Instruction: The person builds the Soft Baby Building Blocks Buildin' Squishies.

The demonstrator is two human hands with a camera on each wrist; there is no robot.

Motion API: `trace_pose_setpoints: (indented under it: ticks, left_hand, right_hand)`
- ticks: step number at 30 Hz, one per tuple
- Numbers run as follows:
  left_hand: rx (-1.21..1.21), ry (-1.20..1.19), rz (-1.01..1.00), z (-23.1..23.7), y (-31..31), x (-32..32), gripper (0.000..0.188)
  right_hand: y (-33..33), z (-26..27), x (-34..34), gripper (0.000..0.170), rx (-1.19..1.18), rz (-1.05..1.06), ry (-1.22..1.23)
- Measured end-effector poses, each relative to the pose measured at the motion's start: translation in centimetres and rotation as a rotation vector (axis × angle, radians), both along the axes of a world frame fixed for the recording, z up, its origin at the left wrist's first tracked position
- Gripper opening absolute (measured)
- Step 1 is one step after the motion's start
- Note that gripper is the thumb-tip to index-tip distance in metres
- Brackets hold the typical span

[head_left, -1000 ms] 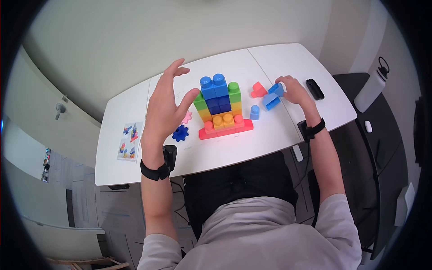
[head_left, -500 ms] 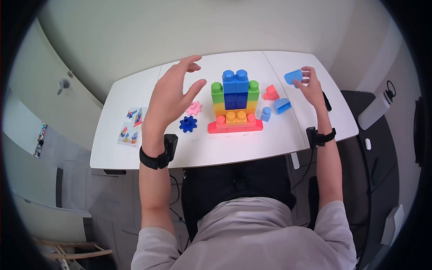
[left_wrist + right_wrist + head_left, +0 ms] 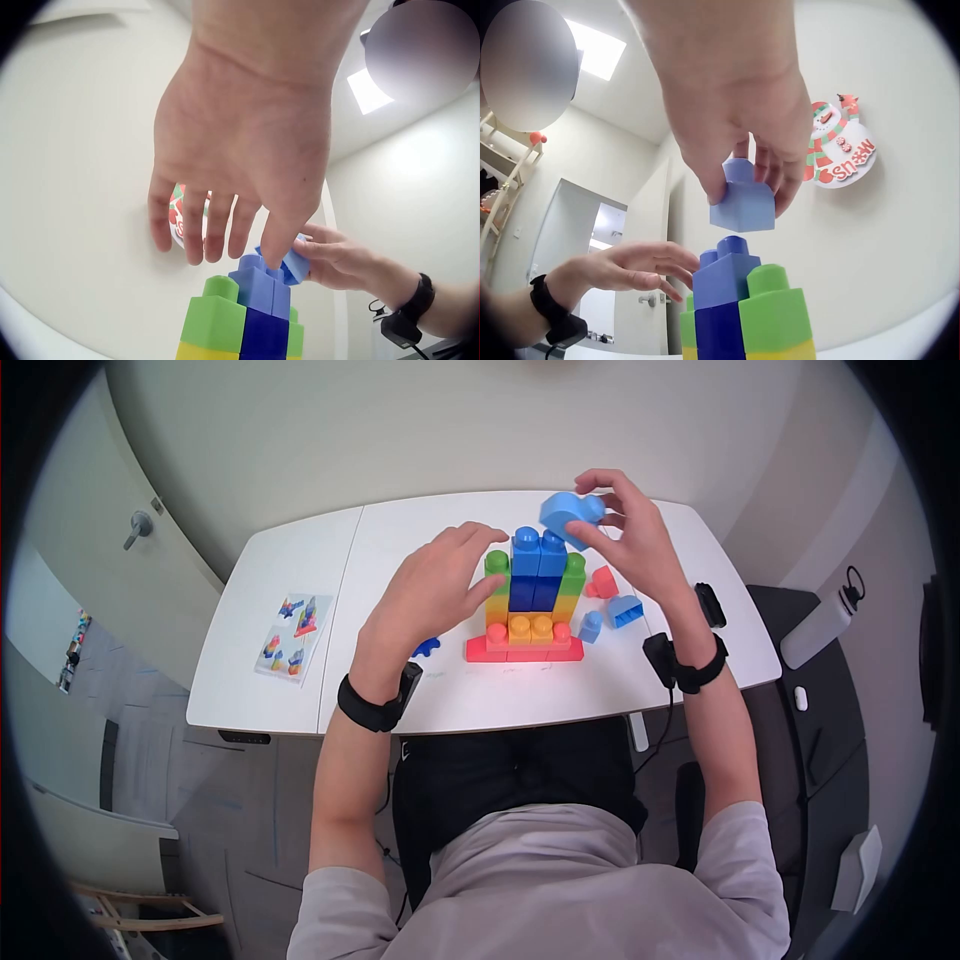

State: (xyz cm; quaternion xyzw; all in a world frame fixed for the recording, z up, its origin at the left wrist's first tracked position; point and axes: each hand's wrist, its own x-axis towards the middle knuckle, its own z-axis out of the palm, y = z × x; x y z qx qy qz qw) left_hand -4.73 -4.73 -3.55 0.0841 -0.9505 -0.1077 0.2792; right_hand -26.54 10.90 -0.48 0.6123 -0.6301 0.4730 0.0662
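My right hand (image 3: pixel 640 550) pinches a light blue toy building block (image 3: pixel 568 517) with a round stud and a curved side. It hangs tilted just above the top of a stacked block tower (image 3: pixel 535 592). The tower has a red base, yellow and green sides, a dark blue middle and a blue top with two studs. In the right wrist view a narrow gap shows between the held block (image 3: pixel 742 208) and the blue top block (image 3: pixel 726 277). My left hand (image 3: pixel 435 590) hovers at the tower's left side, fingers loosely extended, holding nothing.
Right of the tower lie a red block (image 3: pixel 602 582), a light blue block (image 3: pixel 625 611) and a small blue block (image 3: pixel 591 626). A dark blue gear (image 3: pixel 427 648) shows partly beside my left wrist. Further out are a picture sheet (image 3: pixel 293 640) and a black case (image 3: pixel 709 604).
My right hand has picked up the light blue block from the right side and carried it left over the tower. My left hand has moved right, closer to the tower.
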Motion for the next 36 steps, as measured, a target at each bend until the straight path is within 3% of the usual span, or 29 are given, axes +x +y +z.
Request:
trace_pose_setpoints:
  ticks: [4, 13, 25, 29, 31, 32, 34, 35, 36]
  left_hand:
    - [0.004, -0.017, -0.004, -0.4, -0.2, -0.2, 0.040]
    - [0.017, -0.098, 0.007, -0.4, -0.7, 0.5, 0.039]
    - [-0.003, -0.070, 0.017, 0.0, -1.7, 1.6, 0.038]
    - [0.026, -0.106, 0.050, 0.6, -1.6, 2.0, 0.037]
    - [0.059, -0.111, 0.078, 0.8, -1.7, 2.2, 0.037]
    - [0.046, -0.088, 0.079, 0.7, -1.9, 2.4, 0.037]
    - [0.038, -0.063, 0.081, 0.5, -2.3, 2.6, 0.037]
    - [0.025, -0.053, 0.087, 0.5, -2.5, 2.7, 0.038]
    - [0.012, -0.044, 0.092, 0.4, -2.7, 2.7, 0.038]
  right_hand:
    - [-1.7, 0.1, 0.3, 0.033, 0.054, 0.084, 0.047]
    - [-2.8, -0.3, 1.0, 0.041, 0.128, 0.046, 0.183]
    - [-2.8, -1.7, 0.6, 0.047, 0.176, -0.001, 0.069]
    - [-1.7, -2.0, 0.5, 0.044, 0.067, 0.024, 0.180]
    - [-0.6, -2.2, -0.7, 0.039, -0.139, 0.066, -0.098]
    - [0.0, -2.7, -2.0, 0.039, -0.133, 0.072, -0.095]
    - [1.4, -4.4, -5.4, 0.033, 0.099, -0.119, -0.253]
    - [1.9, -5.2, -6.1, 0.033, 0.101, -0.119, -0.251]
    - [2.6, -6.2, -6.5, 0.034, 0.305, -0.146, -0.136]
